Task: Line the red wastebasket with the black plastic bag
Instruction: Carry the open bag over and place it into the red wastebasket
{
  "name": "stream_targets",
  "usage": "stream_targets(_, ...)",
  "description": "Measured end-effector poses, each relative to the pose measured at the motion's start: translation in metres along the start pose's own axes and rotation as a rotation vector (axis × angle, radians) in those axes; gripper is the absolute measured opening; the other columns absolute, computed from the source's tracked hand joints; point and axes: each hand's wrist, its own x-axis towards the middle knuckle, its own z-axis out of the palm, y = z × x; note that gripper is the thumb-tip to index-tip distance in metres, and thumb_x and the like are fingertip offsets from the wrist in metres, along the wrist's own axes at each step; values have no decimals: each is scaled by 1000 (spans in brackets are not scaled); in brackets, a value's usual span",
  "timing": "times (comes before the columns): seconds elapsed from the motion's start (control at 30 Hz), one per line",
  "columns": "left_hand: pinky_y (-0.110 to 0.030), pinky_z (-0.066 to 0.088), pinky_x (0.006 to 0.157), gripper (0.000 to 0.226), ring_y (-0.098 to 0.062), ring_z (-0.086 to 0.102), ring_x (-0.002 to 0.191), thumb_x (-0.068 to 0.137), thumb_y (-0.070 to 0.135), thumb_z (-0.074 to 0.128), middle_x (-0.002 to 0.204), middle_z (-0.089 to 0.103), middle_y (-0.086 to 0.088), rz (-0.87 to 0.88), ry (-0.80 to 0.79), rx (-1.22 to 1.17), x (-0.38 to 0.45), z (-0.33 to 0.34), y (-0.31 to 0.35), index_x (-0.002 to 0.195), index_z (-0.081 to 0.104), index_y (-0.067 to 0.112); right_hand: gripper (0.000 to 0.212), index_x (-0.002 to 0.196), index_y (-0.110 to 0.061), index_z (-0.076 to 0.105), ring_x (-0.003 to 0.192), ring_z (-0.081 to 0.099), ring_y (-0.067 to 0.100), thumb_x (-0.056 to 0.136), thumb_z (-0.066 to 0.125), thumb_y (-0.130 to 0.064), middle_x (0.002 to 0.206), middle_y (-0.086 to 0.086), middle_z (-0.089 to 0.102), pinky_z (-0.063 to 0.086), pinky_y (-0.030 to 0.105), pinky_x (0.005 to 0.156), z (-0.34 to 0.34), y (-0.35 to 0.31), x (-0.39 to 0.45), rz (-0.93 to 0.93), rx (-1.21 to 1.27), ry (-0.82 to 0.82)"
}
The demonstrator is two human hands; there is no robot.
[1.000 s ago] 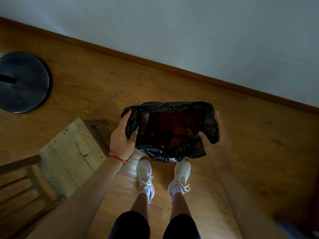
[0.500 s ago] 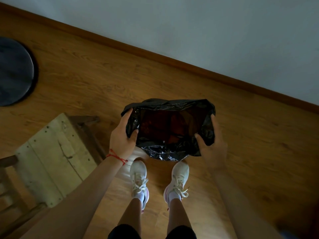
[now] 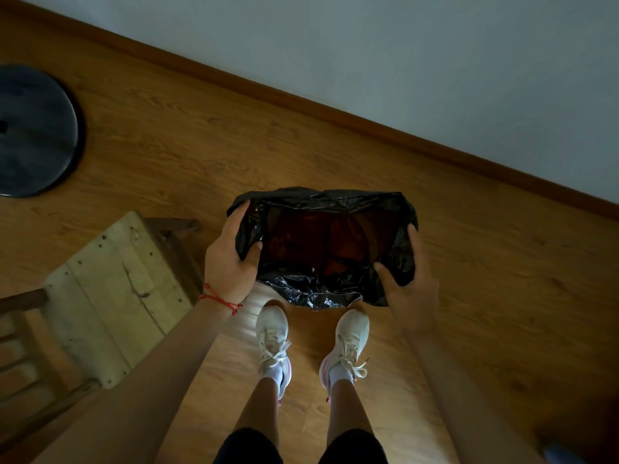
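From the head view, the left hand (image 3: 231,262) and right hand (image 3: 410,283) each pinch the folded-over rim of the thin, slippery-looking black plastic bag (image 3: 315,289) draped over the red wastebasket (image 3: 348,242) by the white sneakers (image 3: 273,343).

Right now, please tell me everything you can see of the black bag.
The bag is thin, glossy, crinkled black plastic, its mouth spread wide open and facing up. Dark red shows through inside. The left hand grips its left edge, the right hand its right edge. It sits above the floor, just ahead of the white shoes.
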Motion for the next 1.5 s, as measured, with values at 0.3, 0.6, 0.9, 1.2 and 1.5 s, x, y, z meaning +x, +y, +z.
stream_targets(0.3, 7, 26, 85, 60, -7, 39, 111, 80, 0, 59, 137, 45, -14, 19, 49, -4, -5, -37, 6, 135, 36, 9, 73, 134, -40, 25, 128, 33, 3, 80, 66, -12, 140, -10, 36, 34, 24, 104, 12, -27, -15, 2, 3, -36)
stream_targets(0.6, -18, 31, 96, 59, -24, 44, 125, 82, 3, 58, 137, 46, -12, -91, -72, 17, -9, -35, -21, 135, 35, 11, 72, 140, -32, 29, 128, 37, 7, 81, 66, -12, 145, 0, 40, 38, 36, 106, 24, -31, -14, 36, -19, -24)
stream_targets(0.9, -7, 28, 90, 62, -14, 42, 122, 81, 1, 58, 137, 46, -10, -59, -113, -9, -1, -8, -37, 136, 33, 13, 72, 140, -33, 28, 118, 40, -1, 82, 65, -14, 140, -8, 40, 41, 13, 93, 35, -11, -1, 33, -46, -17)
stream_targets(1.2, -16, 33, 93, 61, -22, 46, 122, 82, 1, 56, 135, 48, -11, -65, -122, -23, 3, 12, -54, 137, 33, 16, 70, 141, -25, 30, 120, 35, -4, 81, 66, -14, 139, -10, 39, 30, -8, 82, 43, 23, 10, 7, -50, -36)
stream_targets(1.5, -22, 34, 92, 60, -30, 48, 120, 81, 3, 58, 131, 51, -16, -104, -16, -7, -17, 34, -73, 135, 35, 10, 68, 140, -21, 31, 127, 32, 3, 82, 65, -13, 146, 1, 37, 24, -8, 87, 36, 55, 24, -39, -116, -143)
